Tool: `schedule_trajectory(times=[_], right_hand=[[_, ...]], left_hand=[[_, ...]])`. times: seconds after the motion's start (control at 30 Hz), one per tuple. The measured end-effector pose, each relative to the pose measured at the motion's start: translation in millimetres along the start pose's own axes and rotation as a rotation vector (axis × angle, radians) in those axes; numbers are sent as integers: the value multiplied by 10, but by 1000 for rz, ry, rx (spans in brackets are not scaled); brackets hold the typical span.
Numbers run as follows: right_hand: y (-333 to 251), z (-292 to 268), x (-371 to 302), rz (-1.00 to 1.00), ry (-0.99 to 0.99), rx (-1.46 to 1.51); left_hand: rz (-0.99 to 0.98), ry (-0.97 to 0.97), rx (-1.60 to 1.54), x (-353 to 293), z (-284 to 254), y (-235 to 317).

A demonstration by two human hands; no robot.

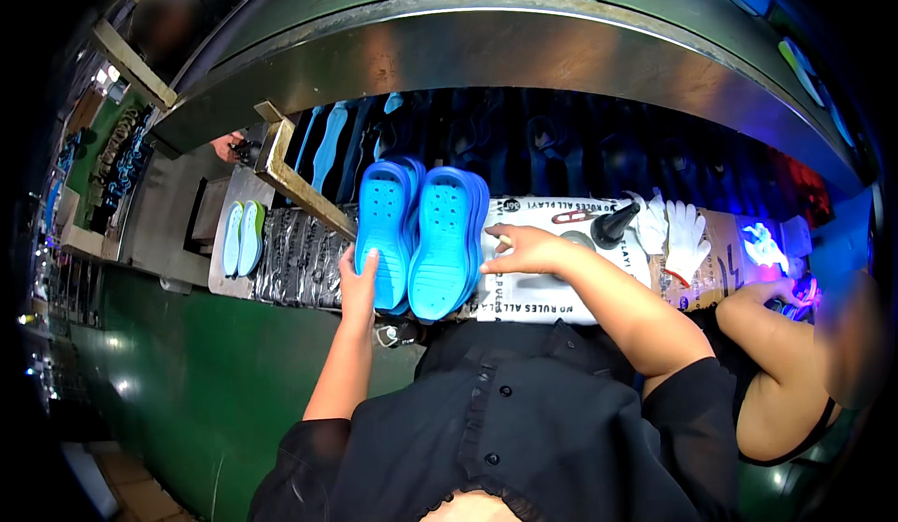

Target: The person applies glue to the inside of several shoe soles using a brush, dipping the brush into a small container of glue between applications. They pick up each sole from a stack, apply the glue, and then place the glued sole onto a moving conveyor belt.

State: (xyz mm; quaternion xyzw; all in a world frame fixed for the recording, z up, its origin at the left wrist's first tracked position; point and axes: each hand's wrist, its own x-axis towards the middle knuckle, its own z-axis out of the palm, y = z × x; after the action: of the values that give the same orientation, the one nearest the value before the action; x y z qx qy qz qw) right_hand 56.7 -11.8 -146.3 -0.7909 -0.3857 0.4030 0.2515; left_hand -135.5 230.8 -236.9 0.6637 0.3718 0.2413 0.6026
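Two stacks of blue shoe soles, a left stack (383,232) and a right stack (441,241), stand side by side on the bench in front of me. Small holes dot the upper part of each top sole. My left hand (358,281) grips the lower left edge of the left stack, its thumb over the top sole and its fingers along the side. At the right stack's outer edge is my right hand (526,249), thumb and forefinger apart beside the soles. Something small and pale shows by its fingers; I cannot make out what it is.
A pale sole pair with green edges (243,239) lies at the left. White gloves (685,239), a black cone-shaped thing (615,225) and a red-handled tool (572,217) lie to the right. A metal bar (297,181) slants near the left stack. Another person (781,363) sits at right.
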Motion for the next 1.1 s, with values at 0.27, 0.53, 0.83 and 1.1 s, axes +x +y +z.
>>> schedule_trajectory(times=[0.27,0.53,0.83,1.1], right_hand=[[15,-89,-639,-246,455,-58],[539,-190,-1470,-293,1041,1024],[1238,369,-1888,-188,929,1529],[1225,460,-1761,-150,930,1533]], left_hand=[[509,105,476,-549,-189,445],[253,121,362,-429,-363,69],[111,114,237,-674,-526,-15],[188,164,266,-842,-523,27]])
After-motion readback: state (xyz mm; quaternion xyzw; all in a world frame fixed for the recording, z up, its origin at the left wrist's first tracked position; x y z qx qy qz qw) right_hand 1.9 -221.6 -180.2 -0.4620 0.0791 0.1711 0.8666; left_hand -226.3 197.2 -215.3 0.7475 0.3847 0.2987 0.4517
